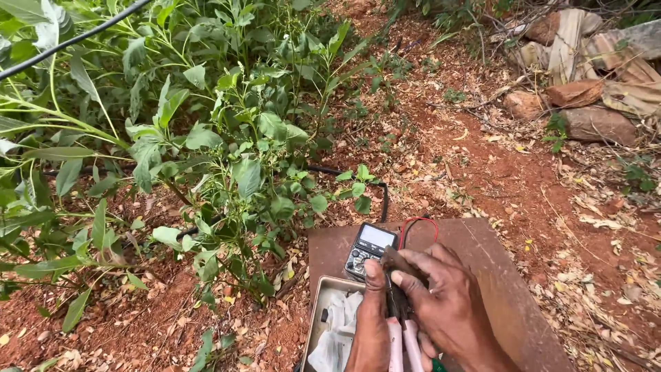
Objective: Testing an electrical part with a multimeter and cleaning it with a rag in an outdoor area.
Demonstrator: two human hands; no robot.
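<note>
Fingers (406,272) of both hands clamped on pliers (399,324), near centre.
Left hand (368,324) and right hand (451,310) are seen over brown surface (496,275); multimeter (368,249) lies just beyond, metal tray (318,310) at left.

Both hands are bare, no gloves, rings or watch. The left hand (370,324) and right hand (451,310), low in the frame, show no sleeves.
</note>
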